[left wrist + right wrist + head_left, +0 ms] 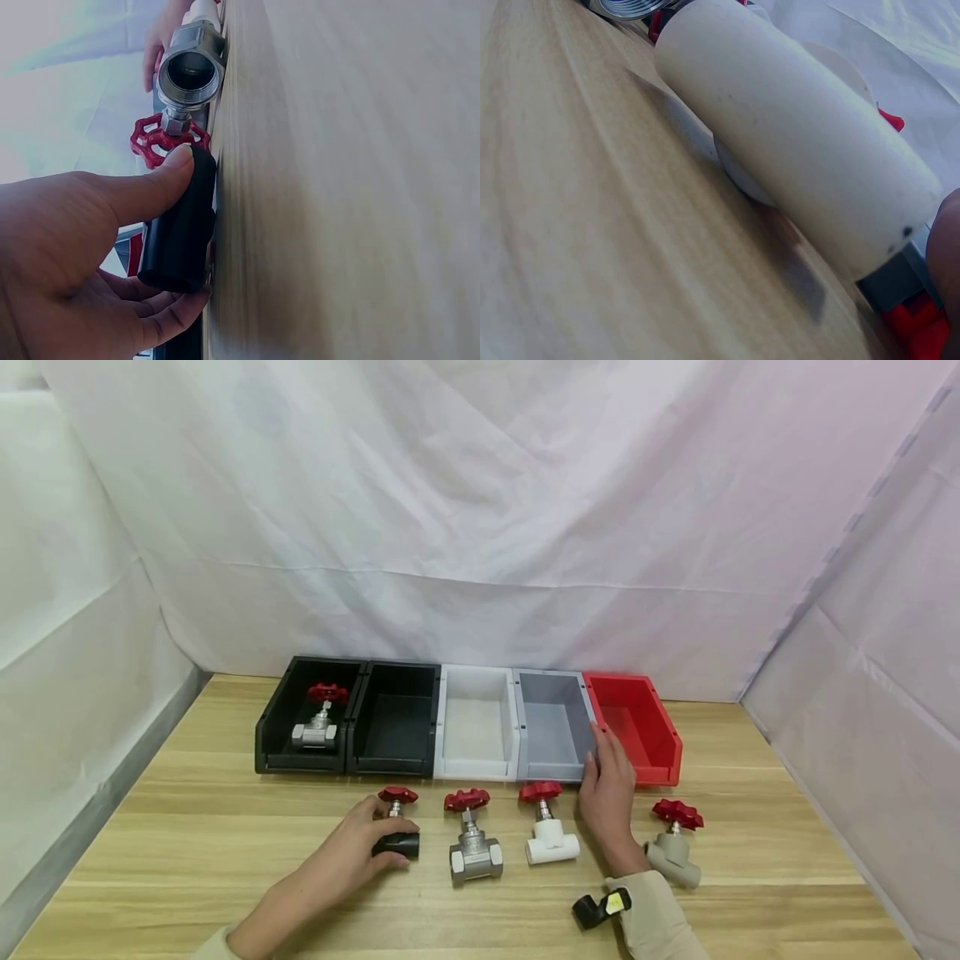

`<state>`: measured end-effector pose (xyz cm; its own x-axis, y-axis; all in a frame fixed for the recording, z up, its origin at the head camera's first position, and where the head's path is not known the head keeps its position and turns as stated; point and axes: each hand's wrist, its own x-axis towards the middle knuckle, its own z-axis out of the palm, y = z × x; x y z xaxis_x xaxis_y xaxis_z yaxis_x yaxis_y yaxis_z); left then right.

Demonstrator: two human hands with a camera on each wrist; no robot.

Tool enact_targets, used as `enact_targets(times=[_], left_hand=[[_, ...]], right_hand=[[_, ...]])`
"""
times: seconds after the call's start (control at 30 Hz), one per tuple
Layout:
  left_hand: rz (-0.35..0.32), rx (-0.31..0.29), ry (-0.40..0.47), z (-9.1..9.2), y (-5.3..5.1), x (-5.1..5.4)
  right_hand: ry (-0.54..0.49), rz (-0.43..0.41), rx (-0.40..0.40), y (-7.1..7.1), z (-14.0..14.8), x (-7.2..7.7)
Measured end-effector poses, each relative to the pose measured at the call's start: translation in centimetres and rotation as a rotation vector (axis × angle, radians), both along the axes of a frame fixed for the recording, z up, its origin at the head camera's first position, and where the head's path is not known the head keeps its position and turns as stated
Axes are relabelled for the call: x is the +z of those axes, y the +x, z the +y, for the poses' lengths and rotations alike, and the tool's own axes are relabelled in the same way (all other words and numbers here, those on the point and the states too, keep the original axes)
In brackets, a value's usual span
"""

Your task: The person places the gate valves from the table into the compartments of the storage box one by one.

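My left hand (pixel 348 847) holds a black stop valve (pixel 403 844) with a red handwheel on the table. In the left wrist view the thumb lies on the valve's black body (pixel 180 232), with the other fingers at its far side. My right hand (pixel 609 797) rests at the front of the grey bin (pixel 555 771) and the red bin (pixel 660 774), its fingers extended and nothing seen in its grasp. Beside that hand stands a white valve (pixel 552 847), large in the right wrist view. A metal gate valve (pixel 476 857) stands between the black and white ones.
To the right of my right forearm is a beige valve (pixel 672 858). One black bin (pixel 300 764) contains another metal valve (pixel 318 731). A second black bin (pixel 390 766) and a white bin (pixel 476 770) complete the row. White cloth (pixel 480 527) hangs behind.
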<state>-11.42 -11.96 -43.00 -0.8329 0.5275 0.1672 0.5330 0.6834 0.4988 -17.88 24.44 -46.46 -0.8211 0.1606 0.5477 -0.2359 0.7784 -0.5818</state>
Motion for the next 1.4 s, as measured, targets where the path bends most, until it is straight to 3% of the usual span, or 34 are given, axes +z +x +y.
enact_targets(times=[0.33,0.67,1.4], left_hand=[[-0.04,0.039,-0.028,0.35,-0.15,0.14],[-0.056,0.023,-0.013,0.43,-0.2,0.36],[-0.103,0.06,-0.012,0.47,0.02,0.6]], right_hand=[[-0.001,-0.031,-0.008,0.08,-0.09,0.1],[-0.003,-0.011,-0.008,0.01,-0.06,0.1],[0.01,-0.015,-0.01,-0.04,-0.05,0.08]])
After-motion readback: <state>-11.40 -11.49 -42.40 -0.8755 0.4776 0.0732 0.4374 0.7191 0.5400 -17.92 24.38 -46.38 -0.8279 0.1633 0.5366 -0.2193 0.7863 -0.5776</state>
